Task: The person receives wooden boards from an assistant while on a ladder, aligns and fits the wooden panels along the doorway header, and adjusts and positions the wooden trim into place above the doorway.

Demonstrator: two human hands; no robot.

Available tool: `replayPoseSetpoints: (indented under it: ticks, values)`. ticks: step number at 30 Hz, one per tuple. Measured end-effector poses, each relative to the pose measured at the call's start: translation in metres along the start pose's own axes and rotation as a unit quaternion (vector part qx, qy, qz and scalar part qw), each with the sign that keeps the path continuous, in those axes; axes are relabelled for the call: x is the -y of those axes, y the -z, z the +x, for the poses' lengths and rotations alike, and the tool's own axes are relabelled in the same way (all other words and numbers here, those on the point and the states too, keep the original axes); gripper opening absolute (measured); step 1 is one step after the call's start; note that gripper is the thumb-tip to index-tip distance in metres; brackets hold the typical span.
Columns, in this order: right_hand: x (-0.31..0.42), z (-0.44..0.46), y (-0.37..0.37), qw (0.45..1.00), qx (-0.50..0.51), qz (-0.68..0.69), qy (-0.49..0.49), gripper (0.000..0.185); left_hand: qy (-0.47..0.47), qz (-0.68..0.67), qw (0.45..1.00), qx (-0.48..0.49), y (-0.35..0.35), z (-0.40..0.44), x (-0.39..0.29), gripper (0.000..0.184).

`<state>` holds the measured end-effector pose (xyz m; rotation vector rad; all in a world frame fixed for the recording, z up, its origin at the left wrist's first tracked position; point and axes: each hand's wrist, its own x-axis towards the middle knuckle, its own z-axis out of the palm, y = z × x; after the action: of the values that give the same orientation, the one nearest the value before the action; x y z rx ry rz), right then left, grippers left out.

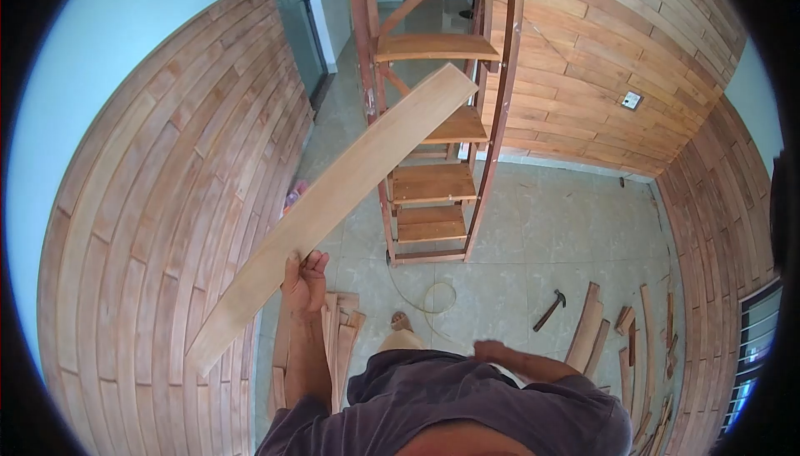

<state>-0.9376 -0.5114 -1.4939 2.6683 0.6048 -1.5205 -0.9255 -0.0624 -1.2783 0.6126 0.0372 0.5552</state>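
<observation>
A long, pale wooden plank [358, 168] slants up and to the right, its far end in front of the stepladder [442, 182]. My left hand [307, 279] grips the plank's lower edge, thumb against its face and fingers curled behind. Close to my right hip, my right hand [492, 350] looks closed, with its fingers turned in; whatever it holds, if anything, is hidden. A hammer [550, 309] lies on the tiled floor beyond that hand, touching nothing I hold.
Loose boards [340, 331] lie by my left side, and more planks [589, 327] and offcuts [647, 348] on the right. A thin hose or cable [439, 298] loops near my foot. Plank-clad walls [183, 197] flank the floor; a socket [631, 100] sits in one.
</observation>
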Motion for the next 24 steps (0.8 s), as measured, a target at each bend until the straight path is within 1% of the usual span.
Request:
replayPoseSetpoints:
  ticks: [1,2,3,4,6,7,8,9,10,11,12,13,14,15,16,17,18,19,20,21,22,23,24]
  values:
    - [-0.033,0.027,-0.045,0.997,-0.007,0.08,-0.01,0.064,0.006,-0.002,1.0,0.005,0.002,0.019,-0.001,0.02]
    - [-0.048,0.046,-0.065,0.987,-0.016,0.16,-0.02,0.066,0.009,-0.007,1.0,0.007,0.004,0.039,-0.002,0.02]
    - [-0.038,0.038,-0.049,0.985,-0.016,0.168,-0.023,0.066,0.013,-0.01,1.0,0.007,0.008,0.054,-0.006,0.02]
    - [-0.031,0.022,-0.028,0.964,-0.026,0.261,-0.039,0.06,0.018,-0.011,1.0,0.013,0.008,0.069,-0.009,0.02]
    - [-0.019,-0.015,0.02,0.89,-0.005,0.455,-0.004,0.045,0.003,-0.022,0.999,0.025,-0.001,0.106,-0.017,0.021]
    - [-0.013,-0.026,0.035,0.83,0.032,0.555,0.048,0.038,-0.003,-0.023,0.999,0.046,-0.007,0.124,-0.022,0.022]
    - [-0.002,-0.039,0.061,0.854,-0.031,0.51,0.097,0.033,-0.011,-0.022,0.998,0.063,-0.017,0.142,-0.027,0.022]
    - [0.006,-0.056,0.1,0.927,-0.031,0.338,0.159,0.03,-0.023,-0.029,0.997,0.072,-0.028,0.159,-0.032,0.024]
    - [0.014,-0.072,0.14,0.961,-0.054,0.161,0.22,0.028,-0.034,-0.035,0.996,0.081,-0.035,0.179,-0.035,0.027]
    - [0.011,-0.058,0.18,0.961,0.049,0.196,0.189,0.026,-0.041,-0.051,0.992,0.112,-0.033,0.204,-0.039,0.028]
    - [0.004,-0.047,0.216,0.949,0.155,0.226,0.154,0.024,-0.048,-0.055,0.99,0.124,-0.045,0.227,-0.045,0.028]
    - [-0.011,-0.031,0.25,0.967,-0.001,0.16,0.2,0.023,-0.075,-0.062,0.988,0.116,-0.061,0.244,-0.053,0.028]
    - [-0.025,-0.018,0.289,0.954,-0.154,0.086,0.241,0.022,-0.103,-0.069,0.987,0.106,-0.073,0.261,-0.059,0.028]
    - [-0.018,-0.039,0.352,0.945,-0.251,0.108,0.182,0.022,-0.122,-0.081,0.973,0.179,-0.083,0.284,-0.064,0.027]
    - [-0.007,-0.061,0.415,0.92,-0.346,0.13,0.128,0.021,-0.142,-0.081,0.969,0.187,-0.094,0.305,-0.07,0.027]
    - [-0.018,-0.051,0.462,0.866,-0.455,0.157,0.136,0.024,-0.168,-0.076,0.962,0.2,-0.106,0.325,-0.076,0.026]
    - [-0.023,-0.056,0.519,0.819,-0.533,0.165,0.135,0.025,-0.192,-0.073,0.955,0.214,-0.12,0.347,-0.08,0.026]
    - [-0.048,-0.029,0.569,0.714,-0.636,0.208,0.207,0.024,-0.223,-0.071,0.943,0.235,-0.141,0.368,-0.087,0.025]
    - [-0.028,-0.084,0.625,0.694,-0.67,0.212,0.161,0.024,-0.25,-0.072,0.931,0.257,-0.164,0.39,-0.095,0.025]
    - [-0.031,-0.103,0.676,0.62,-0.735,0.198,0.193,0.022,-0.272,-0.062,0.923,0.266,-0.185,0.414,-0.105,0.026]
    - [-0.044,-0.104,0.737,0.527,-0.742,0.263,0.32,0.022,-0.296,-0.05,0.913,0.275,-0.211,0.441,-0.12,0.026]
    - [-0.056,-0.122,0.792,0.479,-0.761,0.263,0.349,0.024,-0.319,-0.041,0.904,0.282,-0.247,0.465,-0.133,0.026]
    - [-0.055,-0.155,0.851,0.426,-0.782,0.258,0.374,0.032,-0.344,-0.032,0.894,0.286,-0.284,0.487,-0.148,0.027]
